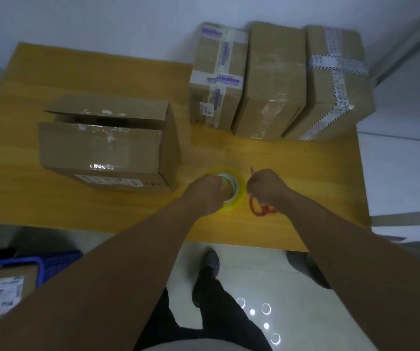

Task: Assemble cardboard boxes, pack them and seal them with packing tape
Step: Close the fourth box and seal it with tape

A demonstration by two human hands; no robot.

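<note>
1. The scene is dimly, evenly lit, with a bluish cast on the wall [102, 19].
2. Small round glints are reflected on the floor [249, 274].
3. Print on the sealed boxes [274, 79] is blurred; straight edges are bowed by the wide lens.

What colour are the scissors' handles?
Red; the scissors handles show best in the head view, below the right hand.

**Brown Card, Yellow Wood, Red Handles**

The table [77, 211] is showing yellow wood grain. The tape roll [239, 196] is glowing translucent yellow around a green-and-white core, and the scissors [259, 211] are showing red handles. The open box [102, 148] is showing brown card with white labels. The left sealed box [219, 72] is wearing purple-printed white tape, and the right sealed box [335, 72] white tape patterned in black.
</note>
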